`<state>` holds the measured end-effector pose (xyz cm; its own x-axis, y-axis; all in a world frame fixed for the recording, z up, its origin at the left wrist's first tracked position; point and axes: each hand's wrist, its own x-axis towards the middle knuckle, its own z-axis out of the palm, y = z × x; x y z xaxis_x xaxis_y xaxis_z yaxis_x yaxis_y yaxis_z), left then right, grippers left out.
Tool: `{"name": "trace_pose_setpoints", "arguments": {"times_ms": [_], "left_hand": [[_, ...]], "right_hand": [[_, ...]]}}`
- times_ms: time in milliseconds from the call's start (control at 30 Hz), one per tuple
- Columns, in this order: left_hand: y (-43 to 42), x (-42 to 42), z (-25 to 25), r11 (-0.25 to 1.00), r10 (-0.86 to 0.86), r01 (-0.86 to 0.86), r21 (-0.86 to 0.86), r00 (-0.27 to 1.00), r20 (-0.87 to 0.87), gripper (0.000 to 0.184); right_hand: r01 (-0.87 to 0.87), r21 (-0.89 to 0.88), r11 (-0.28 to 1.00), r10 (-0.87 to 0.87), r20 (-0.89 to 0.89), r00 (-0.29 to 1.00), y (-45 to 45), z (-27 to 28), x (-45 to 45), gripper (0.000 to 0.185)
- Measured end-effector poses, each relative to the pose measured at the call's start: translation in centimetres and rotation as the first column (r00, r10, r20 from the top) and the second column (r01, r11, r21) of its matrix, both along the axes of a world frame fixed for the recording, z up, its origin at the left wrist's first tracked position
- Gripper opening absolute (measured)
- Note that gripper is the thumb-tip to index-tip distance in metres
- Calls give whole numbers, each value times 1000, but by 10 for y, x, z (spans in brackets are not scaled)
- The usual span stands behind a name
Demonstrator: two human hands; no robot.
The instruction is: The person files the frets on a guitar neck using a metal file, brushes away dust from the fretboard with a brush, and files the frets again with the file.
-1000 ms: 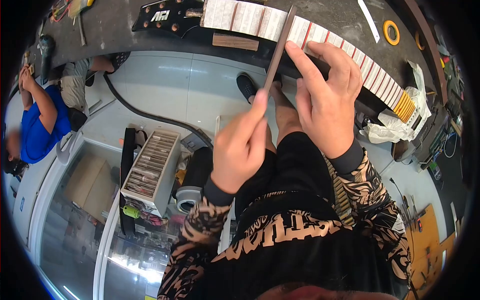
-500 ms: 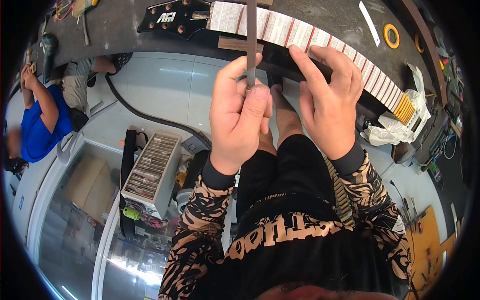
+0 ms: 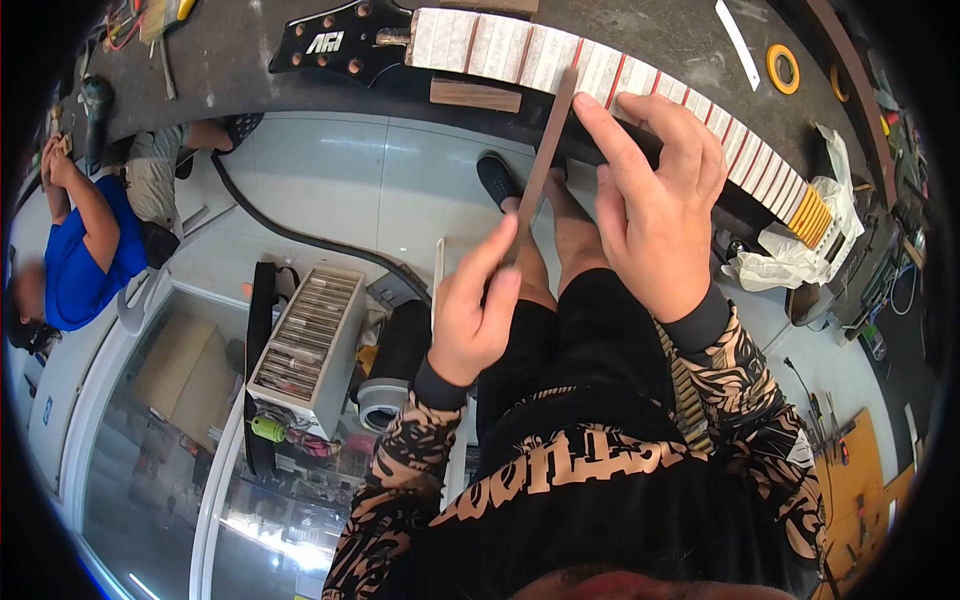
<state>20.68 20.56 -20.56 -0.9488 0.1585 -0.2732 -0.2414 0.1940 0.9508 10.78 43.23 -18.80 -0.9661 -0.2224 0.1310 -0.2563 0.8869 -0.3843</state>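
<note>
A guitar neck with a black headstock lies across the dark bench, its fretboard covered in white tape with reddish lines between the strips. My left hand is closed on a long flat metal file, whose far end reaches the fretboard near a red line. Beside that tip, my right hand rests its index finger on the fretboard's near edge, with the fingers apart and nothing held. A wooden block sits under the neck near the headstock.
A yellow tape roll and a white strip lie on the bench. Crumpled white paper is by the neck's right end. Another person in blue sits at the left. Below stands a box of packets.
My left hand has moved down and tilted the file, which stood upright over the neck half a second ago; its tip is now further right. My right hand stays in nearly the same place.
</note>
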Motion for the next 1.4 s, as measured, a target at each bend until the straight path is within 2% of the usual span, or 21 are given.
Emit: {"name": "trace_pose_setpoints", "arguments": {"times_ms": [133, 267, 333, 433, 500, 533, 567, 600, 667, 700, 733, 833, 933, 967, 1067, 1133, 1200, 1267, 1333, 1367, 1400], "left_hand": [[12, -25, 10, 994, 8, -21, -107, 993, -121, 51], [51, -111, 18, 978, -11, -46, -202, 962, -271, 49], [56, -108, 26, 993, 113, -119, -22, 979, -167, 49], [41, -74, 48, 980, 127, -141, 138, 986, 107, 52], [33, -50, 55, 989, 44, -84, 121, 952, 302, 47], [16, -42, 59, 989, -129, 91, 116, 913, 387, 43], [22, -41, 82, 985, -166, 112, 133, 833, 528, 43], [13, -40, 78, 956, -293, 254, 146, 802, 521, 32], [14, -47, 74, 884, -432, 449, 131, 676, 597, 8], [45, -46, 88, 841, -501, 518, 156, 638, 585, 10], [67, -42, 89, 788, -598, 556, 264, 592, 540, 12], [120, -55, 104, 617, -738, 713, 334, 376, 560, 17], [153, -70, 101, 511, -768, 797, 322, 254, 588, 20], [158, -74, 106, 502, -762, 817, 282, 265, 590, 20], [166, -71, 113, 502, -735, 852, 149, 330, 592, 21], [165, -60, 113, 526, -705, 848, 62, 394, 589, 21], [171, -39, 115, 544, -646, 834, -89, 484, 590, 21], [182, -8, 109, 595, -591, 787, -164, 567, 574, 21], [200, 28, 96, 630, -534, 733, -257, 649, 542, 21], [218, 49, 92, 663, -498, 694, -282, 689, 527, 21], [235, 69, 91, 696, -450, 648, -309, 730, 515, 21]], "right_hand": [[-7, -2, 1000, 7, -6, 1000, 2, -1, -1, 85], [6, -67, 998, -2, 53, 999, 2, 9, 0, 82], [16, -160, 987, -6, 62, 998, 4, 18, -1, 78], [-12, -296, 955, -7, -61, 998, 18, 26, 8, 69], [-142, -374, 916, 49, -247, 968, 36, 17, 17, 71], [-252, -398, 882, 151, -268, 951, 47, 23, 28, 70], [-343, -266, 901, 291, -216, 932, 54, 30, 48, 65], [-396, -237, 887, 358, -186, 915, 51, 20, 66, 57], [-456, -302, 837, 484, 20, 875, 54, 6, 102, 32], [-419, -290, 860, 465, 109, 879, 72, 17, 125, 32], [-339, -267, 902, 379, 114, 918, 87, 29, 147, 33], [-181, -287, 940, 245, 202, 948, 133, 59, 188, 33], [-46, -347, 937, 143, 257, 956, 187, 34, 232, 35], [-16, -293, 956, 135, 391, 911, 217, 42, 241, 33], [193, -175, 966, -116, 375, 920, 301, -6, 312, 28], [313, 36, 949, -295, 451, 843, 359, -64, 375, 30], [517, 61, 854, -429, 646, 632, 415, -81, 423, 25], [877, -100, 469, -489, 798, 353, 454, -66, 472, 33], [944, -328, 31, -572, 769, 286, 488, -127, 527, 44], [920, -281, 275, -777, 498, 384, 518, -202, 560, 43], [907, -85, 413, -895, 145, 421, 547, -275, 592, 42]]}}
